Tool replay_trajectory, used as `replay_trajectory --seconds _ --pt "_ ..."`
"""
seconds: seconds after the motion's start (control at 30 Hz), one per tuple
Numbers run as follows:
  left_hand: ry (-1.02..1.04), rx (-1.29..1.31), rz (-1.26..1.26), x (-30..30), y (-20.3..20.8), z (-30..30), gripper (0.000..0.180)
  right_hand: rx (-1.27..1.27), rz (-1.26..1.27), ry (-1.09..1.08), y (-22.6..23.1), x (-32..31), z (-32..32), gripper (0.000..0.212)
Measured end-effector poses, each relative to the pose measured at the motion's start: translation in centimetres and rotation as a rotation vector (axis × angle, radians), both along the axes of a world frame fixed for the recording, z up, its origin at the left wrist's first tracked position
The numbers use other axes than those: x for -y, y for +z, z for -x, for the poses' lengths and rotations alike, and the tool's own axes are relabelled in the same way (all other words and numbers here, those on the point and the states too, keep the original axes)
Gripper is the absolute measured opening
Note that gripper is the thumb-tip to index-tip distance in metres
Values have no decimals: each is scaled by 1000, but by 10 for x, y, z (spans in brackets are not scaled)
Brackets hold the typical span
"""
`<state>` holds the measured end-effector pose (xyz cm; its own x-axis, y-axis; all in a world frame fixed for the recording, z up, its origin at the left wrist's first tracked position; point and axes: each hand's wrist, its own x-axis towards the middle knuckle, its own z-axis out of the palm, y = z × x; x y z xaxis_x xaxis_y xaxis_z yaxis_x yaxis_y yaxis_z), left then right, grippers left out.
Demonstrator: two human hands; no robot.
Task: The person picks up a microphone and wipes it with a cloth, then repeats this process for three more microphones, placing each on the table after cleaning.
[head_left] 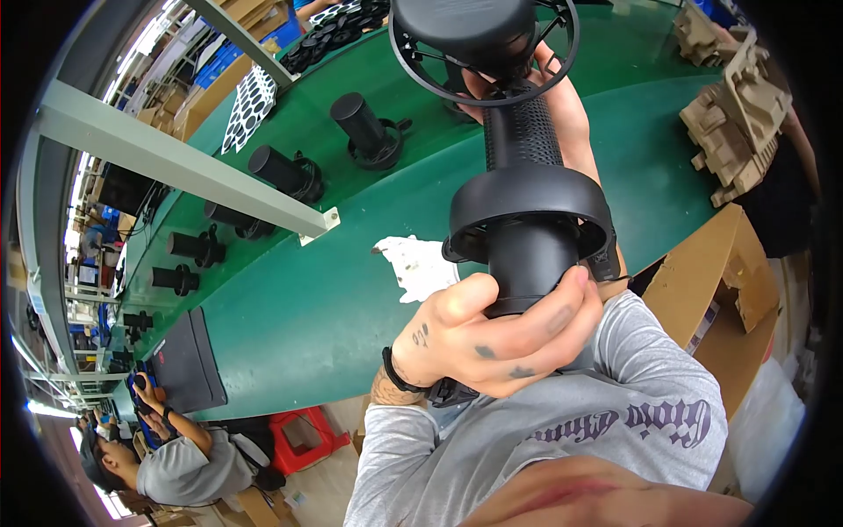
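A long black device with a perforated middle tube is held up in front of me over the table. My left hand wraps round its smooth lower cylinder, just below a wide black collar. At the far end my right hand is closed round the device behind the perforated tube; some of its fingers are hidden. Beyond that hand is a rounded black head with a thin spoked ring about it. A crumpled white cloth or bag lies on the green table beside my left hand.
Several similar black cylinders with rings stand along the green conveyor. A pale metal post crosses at left. Moulded pulp trays and a cardboard box are at right. A co-worker sits lower left, near a red stool.
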<state>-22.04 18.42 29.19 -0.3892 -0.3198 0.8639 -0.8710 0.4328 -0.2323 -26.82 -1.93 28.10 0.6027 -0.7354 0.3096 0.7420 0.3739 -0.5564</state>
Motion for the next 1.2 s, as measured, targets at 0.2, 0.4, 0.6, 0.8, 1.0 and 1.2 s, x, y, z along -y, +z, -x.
replay_trajectory --seconds 0.2,0.4,0.6,0.8,1.0,1.2 --pt "-39 51 -37 -5 2 -1 12 218 190 244 -15 11 -3 52" --pt "-120 75 -242 -13 16 -15 9 287 403 140 -1 22 16 43" --pt "-122 -203 275 -31 21 -56 8 -796 1072 -1314 35 44 109 61" --pt "-138 -243 274 -57 18 -80 4 -1466 1473 -1381 -16 95 120 48" --pt "-110 -132 190 -64 19 -84 2 -1595 1388 -1312 -27 99 128 51" --pt "-139 -219 193 -68 21 -89 5 -1354 1175 -1532 -28 116 176 38"
